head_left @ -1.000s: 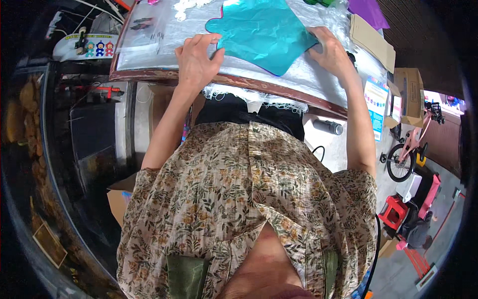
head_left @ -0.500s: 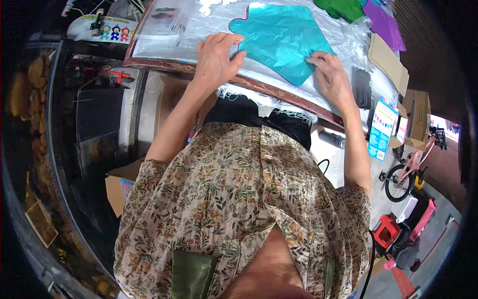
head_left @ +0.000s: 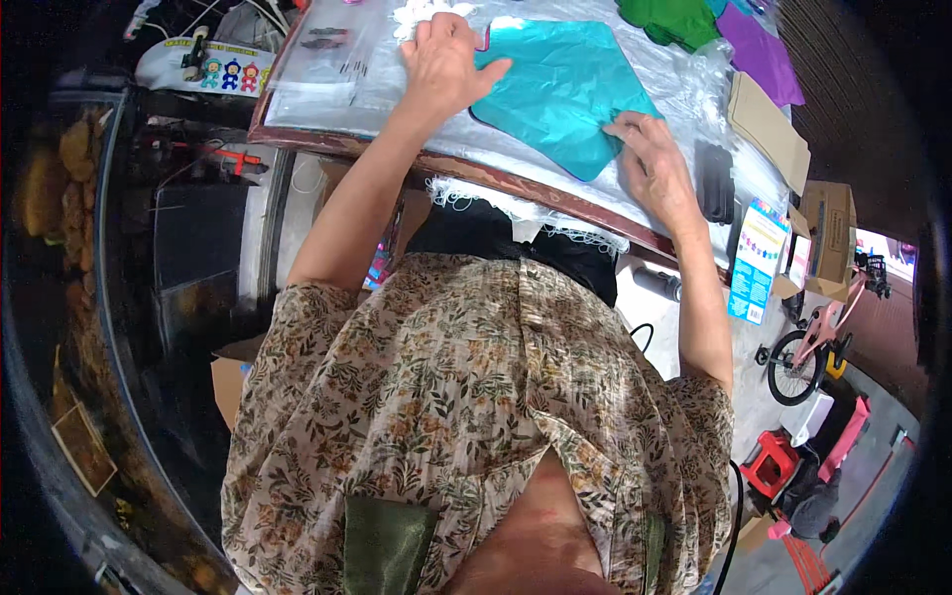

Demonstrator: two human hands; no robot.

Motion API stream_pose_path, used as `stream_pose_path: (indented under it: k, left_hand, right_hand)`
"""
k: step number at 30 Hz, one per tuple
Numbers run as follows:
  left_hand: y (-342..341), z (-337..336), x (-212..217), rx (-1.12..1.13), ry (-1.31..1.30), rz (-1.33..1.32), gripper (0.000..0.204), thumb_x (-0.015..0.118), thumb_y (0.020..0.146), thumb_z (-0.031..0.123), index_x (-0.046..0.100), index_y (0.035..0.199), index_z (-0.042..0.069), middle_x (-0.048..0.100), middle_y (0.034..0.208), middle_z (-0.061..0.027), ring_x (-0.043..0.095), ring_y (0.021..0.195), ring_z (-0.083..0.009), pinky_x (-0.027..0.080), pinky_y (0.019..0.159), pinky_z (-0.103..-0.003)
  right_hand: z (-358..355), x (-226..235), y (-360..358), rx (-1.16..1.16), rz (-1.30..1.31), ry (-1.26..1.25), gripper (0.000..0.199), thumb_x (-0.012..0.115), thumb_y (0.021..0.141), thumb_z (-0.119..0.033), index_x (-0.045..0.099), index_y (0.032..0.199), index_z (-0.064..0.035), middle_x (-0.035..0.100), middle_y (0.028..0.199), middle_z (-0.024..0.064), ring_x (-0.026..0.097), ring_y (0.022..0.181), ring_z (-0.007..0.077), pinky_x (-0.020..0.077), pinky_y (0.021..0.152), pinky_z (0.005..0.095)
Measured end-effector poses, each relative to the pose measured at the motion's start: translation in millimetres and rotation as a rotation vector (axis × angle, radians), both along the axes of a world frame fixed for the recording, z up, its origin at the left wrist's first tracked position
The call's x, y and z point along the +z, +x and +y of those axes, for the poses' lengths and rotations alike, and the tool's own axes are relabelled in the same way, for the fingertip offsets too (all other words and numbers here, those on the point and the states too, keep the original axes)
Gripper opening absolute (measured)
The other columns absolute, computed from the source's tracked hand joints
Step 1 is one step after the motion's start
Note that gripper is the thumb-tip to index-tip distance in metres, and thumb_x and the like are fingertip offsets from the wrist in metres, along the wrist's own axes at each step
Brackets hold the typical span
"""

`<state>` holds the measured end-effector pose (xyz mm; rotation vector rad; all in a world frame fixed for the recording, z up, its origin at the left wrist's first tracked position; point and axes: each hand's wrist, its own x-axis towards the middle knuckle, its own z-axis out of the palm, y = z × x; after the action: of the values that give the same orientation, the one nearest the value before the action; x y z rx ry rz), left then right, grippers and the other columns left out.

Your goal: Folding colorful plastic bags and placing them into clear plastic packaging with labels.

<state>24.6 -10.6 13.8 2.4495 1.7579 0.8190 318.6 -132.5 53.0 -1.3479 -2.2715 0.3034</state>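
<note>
A crinkled teal sheet (head_left: 565, 94) lies on the clear plastic cover of a wooden-edged table (head_left: 476, 169). My left hand (head_left: 448, 61) rests on the sheet's left edge, thumb laid over the teal and fingers curled beside it. My right hand (head_left: 650, 164) has its fingertips on the sheet's lower right edge, pinching it against the table. Both forearms reach up from my flowered shirt.
Green (head_left: 674, 20) and purple (head_left: 759, 50) sheets lie at the table's far right, next to cardboard pieces (head_left: 769, 124) and a black object (head_left: 714, 183). Clear bags (head_left: 332, 50) lie left. On the floor to the right stand a cardboard box (head_left: 828, 233), a pink bicycle (head_left: 813, 347) and a red stool (head_left: 773, 461).
My left hand has slid from the sheet's near-left edge toward its far-left corner. My right hand has come down to the lower right edge. The view has tilted, with the table nearer the top.
</note>
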Motion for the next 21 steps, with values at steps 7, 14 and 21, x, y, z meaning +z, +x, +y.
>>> stream_pose_path:
  k: [7,14,21]
  left_hand:
    - [3,6,-3,-0.017,-0.020,-0.017,0.046,0.083,0.073,0.049,0.073,0.095,0.011,0.057,0.119,-0.0102,0.050,0.114,-0.0321,0.038,0.093,-0.051]
    - [-18,7,-5,-0.077,-0.024,-0.130,0.037,0.080,0.079,0.043,0.073,0.099,0.012,0.064,0.117,-0.0095,0.057,0.114,-0.0300,0.042,0.093,-0.051]
    - [-52,-8,13,-0.456,-0.114,-0.421,0.023,0.074,0.083,0.030,0.072,0.099,0.013,0.067,0.114,-0.0072,0.061,0.112,-0.0257,0.044,0.091,-0.051]
  right_hand:
    - [-1,-2,0,-0.002,-0.025,0.052,0.040,0.058,0.079,0.011,0.068,0.115,-0.0034,0.062,0.117,0.0145,0.058,0.107,0.0348,0.0483,0.092,0.0433]
    - [2,-3,2,0.006,-0.011,0.056,0.040,0.057,0.079,0.011,0.068,0.114,-0.0035,0.063,0.119,0.0141,0.059,0.109,0.0338,0.0481,0.094,0.0430]
    - [-2,4,9,-0.002,-0.044,0.071,0.039,0.055,0.080,0.010,0.068,0.114,-0.0046,0.063,0.119,0.0128,0.059,0.108,0.0335,0.0467,0.097,0.0428]
